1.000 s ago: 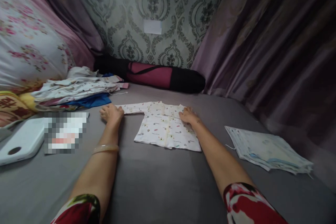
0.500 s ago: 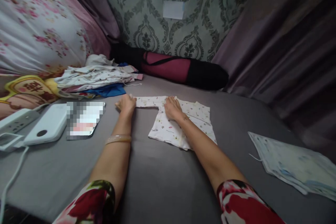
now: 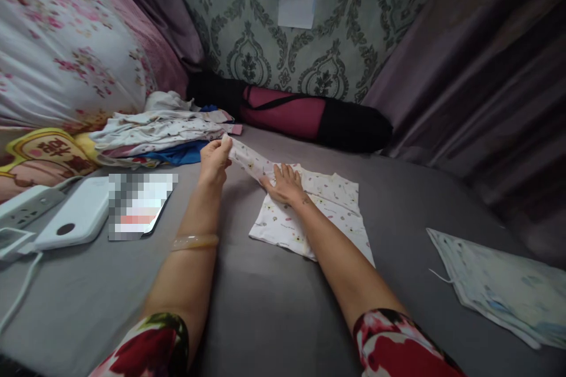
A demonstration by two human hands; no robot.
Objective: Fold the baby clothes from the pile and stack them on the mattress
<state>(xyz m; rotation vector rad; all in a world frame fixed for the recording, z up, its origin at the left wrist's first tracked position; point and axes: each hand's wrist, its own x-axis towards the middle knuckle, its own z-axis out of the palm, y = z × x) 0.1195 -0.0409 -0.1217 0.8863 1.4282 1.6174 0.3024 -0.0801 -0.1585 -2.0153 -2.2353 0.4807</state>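
A small white printed baby shirt lies on the grey bed surface, its right part folded in over the body. My left hand pinches the cuff of its left-side sleeve and holds that sleeve raised off the bed, stretched at a slant. With fingers spread, my right hand rests flat on the shirt near the shoulder where the sleeve joins. My right forearm covers part of the lower body of the shirt.
To the left lie a phone, a white power bank and a power strip with cables. Behind them is a clothes pile. A long black and maroon bag lies along the wall. Folded pale cloth lies at right.
My left hand has lifted the sleeve cuff up off the bed. My right hand has shifted slightly left towards the sleeve's base. The view has moved a little.
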